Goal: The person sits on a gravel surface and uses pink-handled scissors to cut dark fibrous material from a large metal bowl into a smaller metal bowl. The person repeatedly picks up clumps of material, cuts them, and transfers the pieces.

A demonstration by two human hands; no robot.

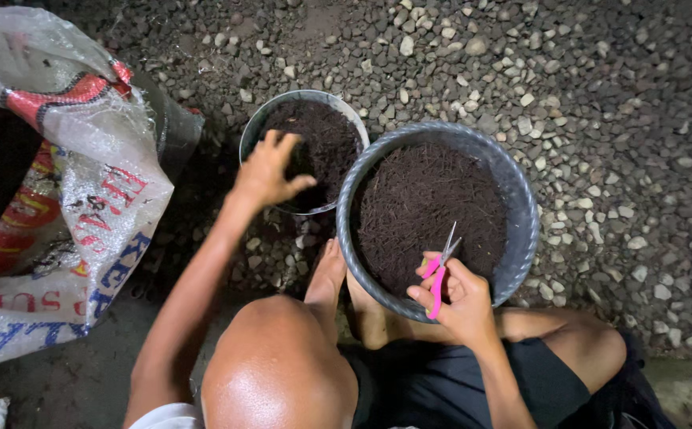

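Nearest: bare knee and dark shorts, person squatting. R hand closed round pink-handled scissors, blades pointing up over big grey pot, which is full of dark fibrous soil. One foot just beside that pot's near-left rim. L hand w/ fingers spread, half-curled, over the smaller pot of dark soil; can't tell if it holds any. The 2 pots touch. Left: open white woven sack w/ red and blue print. Beyond: gravel ground.

Open gravel beyond both pots
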